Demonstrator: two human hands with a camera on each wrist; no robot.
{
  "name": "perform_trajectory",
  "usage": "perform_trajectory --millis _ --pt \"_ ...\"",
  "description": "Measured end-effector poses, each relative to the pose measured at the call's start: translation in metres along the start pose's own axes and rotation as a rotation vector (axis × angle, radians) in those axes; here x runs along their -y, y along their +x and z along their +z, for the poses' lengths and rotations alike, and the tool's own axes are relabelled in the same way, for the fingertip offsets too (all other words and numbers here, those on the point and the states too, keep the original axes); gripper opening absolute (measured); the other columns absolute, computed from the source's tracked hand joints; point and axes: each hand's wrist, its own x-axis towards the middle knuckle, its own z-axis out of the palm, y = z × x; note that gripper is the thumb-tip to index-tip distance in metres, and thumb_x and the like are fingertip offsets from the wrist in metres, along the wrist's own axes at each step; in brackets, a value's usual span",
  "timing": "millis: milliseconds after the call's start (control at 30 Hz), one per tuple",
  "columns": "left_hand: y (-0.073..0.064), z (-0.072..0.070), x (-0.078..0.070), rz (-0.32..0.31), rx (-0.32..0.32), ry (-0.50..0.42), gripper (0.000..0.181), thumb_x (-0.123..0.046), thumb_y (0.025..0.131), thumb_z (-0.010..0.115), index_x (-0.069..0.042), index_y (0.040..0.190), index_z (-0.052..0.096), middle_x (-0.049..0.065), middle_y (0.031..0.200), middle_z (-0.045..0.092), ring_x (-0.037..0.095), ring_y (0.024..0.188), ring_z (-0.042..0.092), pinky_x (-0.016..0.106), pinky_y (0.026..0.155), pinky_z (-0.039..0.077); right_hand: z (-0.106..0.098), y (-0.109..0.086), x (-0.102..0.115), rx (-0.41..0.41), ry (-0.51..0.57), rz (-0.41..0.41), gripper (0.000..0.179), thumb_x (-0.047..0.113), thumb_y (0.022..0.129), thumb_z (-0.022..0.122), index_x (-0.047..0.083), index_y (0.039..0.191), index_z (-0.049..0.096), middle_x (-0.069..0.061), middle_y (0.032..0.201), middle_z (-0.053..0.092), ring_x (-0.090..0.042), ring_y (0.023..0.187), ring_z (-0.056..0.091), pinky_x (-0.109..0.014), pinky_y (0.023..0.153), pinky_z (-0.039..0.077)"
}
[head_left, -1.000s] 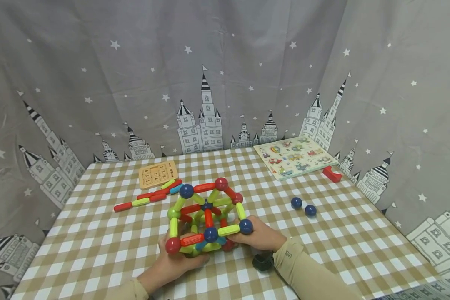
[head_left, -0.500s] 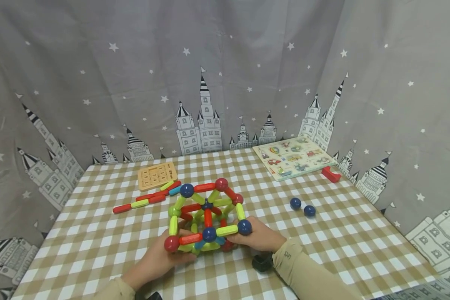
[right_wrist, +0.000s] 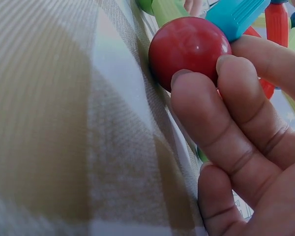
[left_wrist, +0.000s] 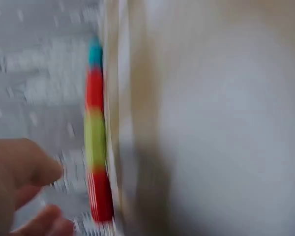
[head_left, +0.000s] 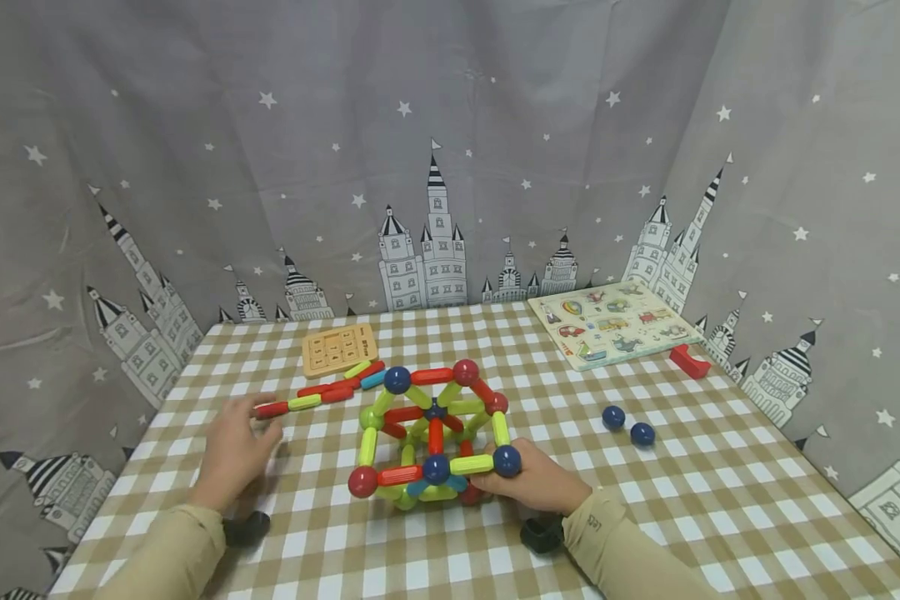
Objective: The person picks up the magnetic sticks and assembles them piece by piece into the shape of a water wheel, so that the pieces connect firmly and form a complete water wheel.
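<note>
Gripping the ball-and-rod frame low at its near right corner with the right hand. Bending those fingers in against a red ball at the frame's foot, just above the checked cloth. Holding the left hand out to the side, well apart from the frame, with thumb and fingers parted and without a grip on anything. Hovering just beside the red end of a row of rods, with a gap visible in the blurred left wrist view.

Standing near the middle of the worktop: the frame, joined from red, yellow-green and blue rods with red, blue and green balls. Lying behind the row, near the frame's left side: more rods, in red, yellow-green and blue. Placed beyond these: a wooden number board. Set over to the right: two blue balls, near each other but apart; farther back, a red block just beside a picture board.
</note>
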Motion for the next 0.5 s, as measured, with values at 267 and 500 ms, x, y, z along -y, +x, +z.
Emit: perform_trajectory --millis 267,500 --pt "0.040 -0.001 0.038 0.081 0.196 0.205 0.039 -0.016 0.091 0.078 0.002 0.125 0.069 0.029 0.124 0.067 0.048 0.113 0.063 0.063 0.092 0.048 0.001 0.000 -0.003 0.015 0.027 0.002 0.016 0.030 0.098 0.070 0.014 0.094 0.072 0.002 0.079 0.068 -0.004 0.067 0.054 -0.020 0.065 0.044" --pt "0.040 -0.005 0.024 0.122 0.229 0.288 0.026 -0.015 0.090 0.079 -0.004 0.112 0.074 0.014 0.097 0.070 0.030 0.084 0.062 0.050 0.073 0.051 -0.002 0.001 0.000 0.005 0.013 0.014 0.015 0.030 0.098 0.069 0.016 0.095 0.073 -0.003 0.080 0.070 -0.005 0.066 0.054 -0.021 0.064 0.045"
